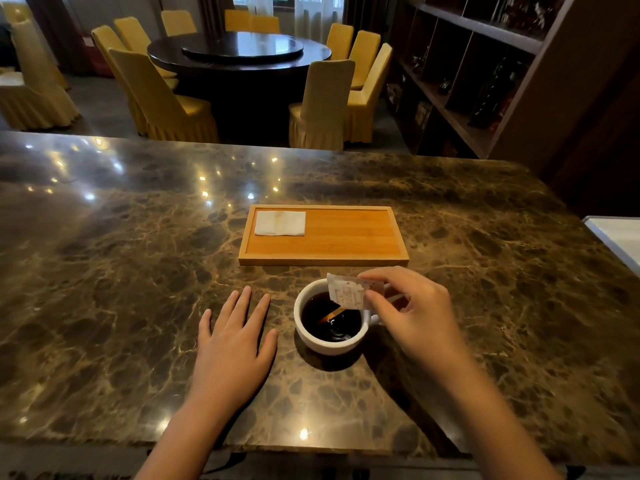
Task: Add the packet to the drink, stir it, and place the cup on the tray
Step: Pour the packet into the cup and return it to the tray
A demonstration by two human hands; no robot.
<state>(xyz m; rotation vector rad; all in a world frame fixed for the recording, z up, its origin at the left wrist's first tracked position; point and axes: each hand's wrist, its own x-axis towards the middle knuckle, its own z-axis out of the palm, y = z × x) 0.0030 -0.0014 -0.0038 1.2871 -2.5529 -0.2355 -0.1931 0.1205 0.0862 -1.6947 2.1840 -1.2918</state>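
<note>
Paper packet [346,294] is pinched by the right hand [412,313], tipped over the white cup [330,336] just under the fingertips; it looks light and floppy, best held by a corner; the left hand [232,344] is laid flat and spread on the bench [104,271], just beside the cup; the tray [323,261] is waiting beyond both hands; the cup looks breakable and full.

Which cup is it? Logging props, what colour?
White cup, dark drink inside; head view.
</note>
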